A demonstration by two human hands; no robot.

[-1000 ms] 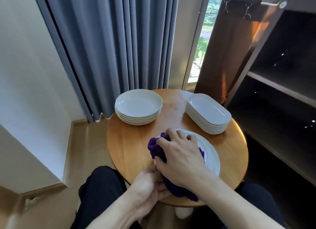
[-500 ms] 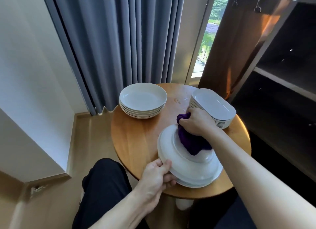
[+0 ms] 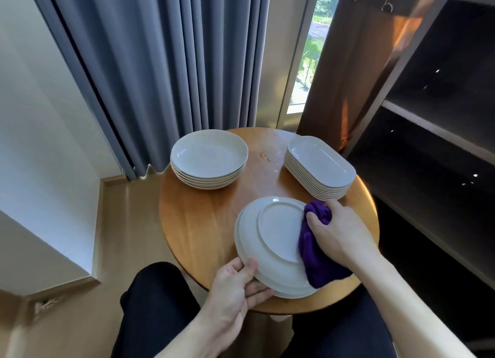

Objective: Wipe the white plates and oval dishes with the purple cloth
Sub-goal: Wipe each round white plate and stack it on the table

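Observation:
A white plate [image 3: 276,232] lies upside down at the near side of the round wooden table [image 3: 203,224], its foot ring facing up. My left hand [image 3: 235,285] grips its near rim, thumb on top. My right hand [image 3: 340,232] holds the bunched purple cloth [image 3: 316,258] against the plate's right side. A stack of several round white plates [image 3: 209,158] stands at the far left of the table. A stack of several white oval dishes [image 3: 320,166] stands at the far right, just beyond my right hand.
Grey curtains [image 3: 166,63] hang behind the table beside a narrow window. A dark shelving unit [image 3: 434,133] stands close on the right. My legs in dark trousers [image 3: 158,304] are under the table's near edge. Wooden floor lies to the left.
My right hand has swept the cloth from the plate's far side round to its right side. My left hand keeps its hold on the near rim.

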